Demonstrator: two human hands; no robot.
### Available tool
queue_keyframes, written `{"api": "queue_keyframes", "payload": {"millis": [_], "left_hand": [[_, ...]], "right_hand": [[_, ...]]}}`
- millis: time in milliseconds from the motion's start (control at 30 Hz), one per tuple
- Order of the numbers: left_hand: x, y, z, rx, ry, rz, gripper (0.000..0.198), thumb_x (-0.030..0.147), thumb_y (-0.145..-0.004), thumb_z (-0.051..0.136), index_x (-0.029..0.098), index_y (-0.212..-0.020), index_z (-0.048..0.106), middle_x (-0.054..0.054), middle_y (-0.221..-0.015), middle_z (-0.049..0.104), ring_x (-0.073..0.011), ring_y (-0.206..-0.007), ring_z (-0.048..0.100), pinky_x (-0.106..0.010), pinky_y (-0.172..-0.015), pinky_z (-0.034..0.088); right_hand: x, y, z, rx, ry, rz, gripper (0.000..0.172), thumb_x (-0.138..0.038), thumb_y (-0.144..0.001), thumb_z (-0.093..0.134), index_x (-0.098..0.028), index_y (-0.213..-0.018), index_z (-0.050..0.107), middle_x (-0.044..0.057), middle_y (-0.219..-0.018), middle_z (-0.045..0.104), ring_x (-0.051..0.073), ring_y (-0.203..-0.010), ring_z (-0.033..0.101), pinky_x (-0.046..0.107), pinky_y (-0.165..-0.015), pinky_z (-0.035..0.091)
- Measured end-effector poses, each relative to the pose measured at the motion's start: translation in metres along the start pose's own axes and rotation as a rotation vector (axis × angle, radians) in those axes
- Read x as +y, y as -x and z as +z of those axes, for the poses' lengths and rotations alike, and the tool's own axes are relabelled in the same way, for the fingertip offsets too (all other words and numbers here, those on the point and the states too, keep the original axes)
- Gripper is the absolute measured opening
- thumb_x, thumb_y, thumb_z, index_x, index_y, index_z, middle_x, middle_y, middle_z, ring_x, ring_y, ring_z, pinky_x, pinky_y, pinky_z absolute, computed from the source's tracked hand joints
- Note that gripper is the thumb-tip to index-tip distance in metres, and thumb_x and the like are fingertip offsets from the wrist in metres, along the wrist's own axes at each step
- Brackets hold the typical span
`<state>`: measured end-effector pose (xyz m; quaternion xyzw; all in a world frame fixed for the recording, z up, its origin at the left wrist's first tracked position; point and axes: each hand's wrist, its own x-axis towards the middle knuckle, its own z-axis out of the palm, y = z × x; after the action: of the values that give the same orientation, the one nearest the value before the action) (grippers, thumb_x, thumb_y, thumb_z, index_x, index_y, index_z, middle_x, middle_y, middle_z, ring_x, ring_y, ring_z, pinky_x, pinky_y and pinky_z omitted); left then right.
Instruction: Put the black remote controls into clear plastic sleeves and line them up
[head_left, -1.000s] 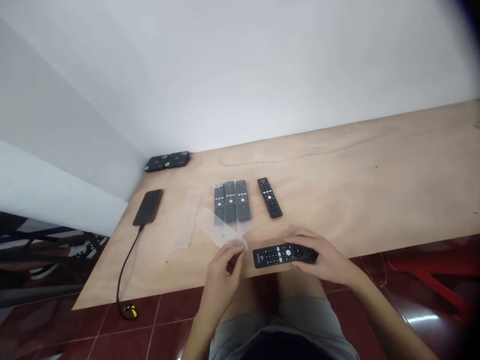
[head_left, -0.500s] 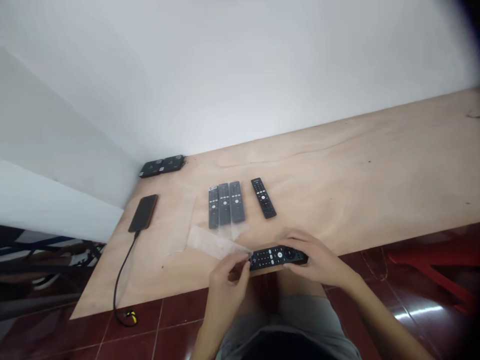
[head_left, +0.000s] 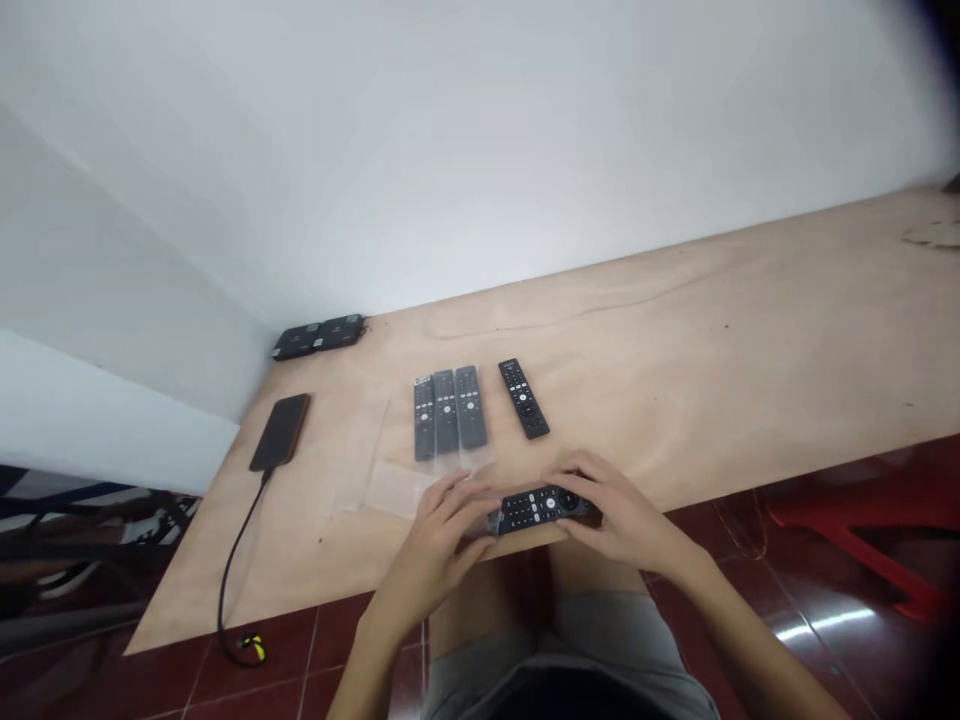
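Observation:
Near the table's front edge, a black remote (head_left: 536, 508) lies crosswise between my hands. My right hand (head_left: 606, 505) grips its right end between thumb and fingers. At the other end, my left hand (head_left: 448, 525) pinches a clear plastic sleeve (head_left: 484, 518) around the remote's tip. Behind my left hand, part of a clear sleeve (head_left: 397, 488) spreads over the wood. Three remotes in clear sleeves (head_left: 447, 412) lie side by side farther back, and one bare black remote (head_left: 524, 398) rests at an angle to their right.
A phone (head_left: 280, 432) with a black cable (head_left: 238, 560) lies at the left of the wooden table (head_left: 675, 350). Two black boxes (head_left: 319, 336) sit by the wall at the back left. A red stool (head_left: 862, 540) stands at the right, beyond the table edge.
My left hand has moved its fingers over the remote's left end with the sleeve, which now lies lower and partly under the hand. My right hand keeps its grip, shifted slightly left.

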<state>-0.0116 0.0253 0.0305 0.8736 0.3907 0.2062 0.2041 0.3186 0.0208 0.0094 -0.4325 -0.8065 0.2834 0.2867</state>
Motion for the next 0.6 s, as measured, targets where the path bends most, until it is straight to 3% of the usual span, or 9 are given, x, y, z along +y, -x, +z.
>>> {"api": "queue_keyframes", "payload": {"millis": [100, 267, 400, 500, 600], "left_hand": [[-0.005, -0.006, 0.002, 0.033, 0.048, 0.034, 0.052, 0.026, -0.102, 0.077, 0.030, -0.151, 0.061, -0.010, -0.141, 0.071, -0.0321, -0.146, 0.053, -0.059, -0.117, 0.055], [-0.004, -0.011, 0.015, 0.118, 0.113, 0.042, 0.049, 0.028, -0.101, 0.078, 0.030, -0.148, 0.064, -0.011, -0.134, 0.073, -0.0306, -0.134, 0.063, -0.054, -0.108, 0.061], [0.001, -0.010, 0.019, 0.114, 0.122, 0.038, 0.052, 0.026, -0.101, 0.078, 0.030, -0.150, 0.062, -0.012, -0.137, 0.071, -0.0310, -0.135, 0.062, -0.056, -0.111, 0.059], [0.002, -0.008, 0.012, 0.047, 0.094, 0.000, 0.064, 0.024, -0.097, 0.082, 0.032, -0.155, 0.057, -0.012, -0.147, 0.066, -0.0322, -0.142, 0.057, -0.058, -0.116, 0.056], [0.000, -0.007, 0.006, 0.049, 0.072, -0.011, 0.066, 0.020, -0.097, 0.081, 0.033, -0.156, 0.055, -0.011, -0.143, 0.068, -0.0319, -0.142, 0.057, -0.058, -0.115, 0.056]], "right_hand": [[-0.004, -0.001, 0.000, -0.019, -0.018, 0.014, 0.054, -0.022, -0.096, 0.075, -0.033, -0.148, 0.064, 0.010, -0.134, 0.066, 0.033, -0.124, 0.062, 0.055, -0.110, 0.054], [-0.014, -0.006, 0.004, -0.017, -0.075, 0.035, 0.053, -0.021, -0.096, 0.074, -0.032, -0.147, 0.064, 0.010, -0.133, 0.066, 0.033, -0.125, 0.061, 0.054, -0.111, 0.054], [-0.014, -0.010, 0.006, -0.016, -0.096, 0.021, 0.056, -0.018, -0.094, 0.075, -0.033, -0.147, 0.064, 0.010, -0.135, 0.066, 0.033, -0.127, 0.060, 0.054, -0.111, 0.054], [-0.011, -0.011, 0.004, -0.024, -0.140, 0.013, 0.056, -0.018, -0.094, 0.076, -0.032, -0.147, 0.064, 0.010, -0.136, 0.066, 0.033, -0.128, 0.061, 0.054, -0.112, 0.054], [-0.009, -0.011, 0.003, -0.026, -0.182, 0.017, 0.055, -0.018, -0.093, 0.077, -0.031, -0.146, 0.065, 0.010, -0.135, 0.066, 0.032, -0.127, 0.062, 0.053, -0.112, 0.054]]}}
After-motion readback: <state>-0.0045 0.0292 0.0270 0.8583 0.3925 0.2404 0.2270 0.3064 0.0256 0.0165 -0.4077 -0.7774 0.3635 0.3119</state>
